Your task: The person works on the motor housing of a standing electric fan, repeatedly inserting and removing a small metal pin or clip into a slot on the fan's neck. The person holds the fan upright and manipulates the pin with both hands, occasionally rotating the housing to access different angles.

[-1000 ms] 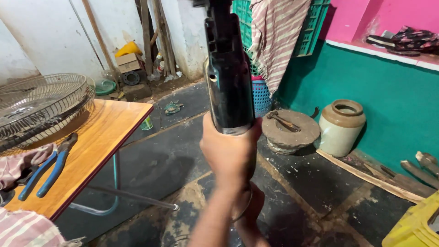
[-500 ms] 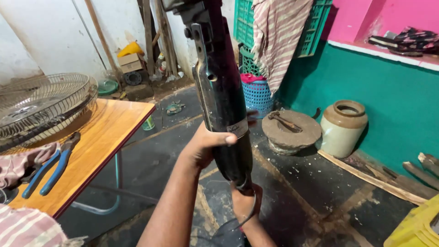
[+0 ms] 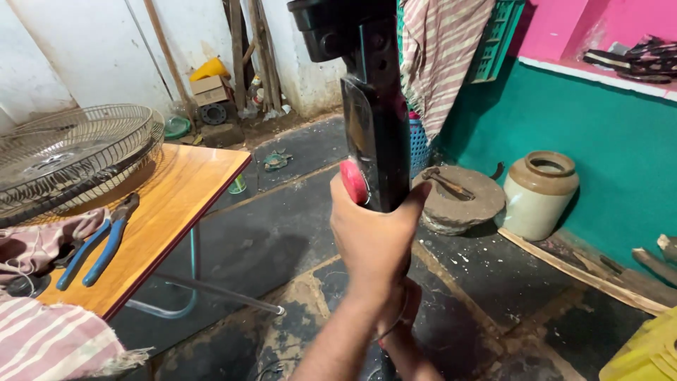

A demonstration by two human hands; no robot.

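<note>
Gripping the black fan column [image 3: 370, 106] upright at the centre of your view, you had your left hand [image 3: 374, 243] closed round its lower part, thumb up by the red knob [image 3: 354, 181] on the column's 9 o'clock face. Your right hand [image 3: 398, 331] sat lower, at 6 o'clock, mostly hidden behind the left wrist; you seemed to be steadying the column's foot with it, but whether its fingers were shut on anything I could not tell. The column rose out of frame at 12 o'clock, where a bracket-like head topped it. On the wooden table [image 3: 183, 190] at 9 o'clock lay the wire fan guard [image 3: 70, 152] and, nearer you, blue-handled pliers [image 3: 99, 243] beside a cloth [image 3: 42, 240]. A stone slab [image 3: 458, 197] and a clay jar [image 3: 539, 190] stood on the floor at 3 o'clock. By my judgement you were at the inspecting-and-handling stage, holding the stand clear of the floor with the knob facing you. Working that knob next would have called for a firm lower hold, since the tall column could tip.
</note>
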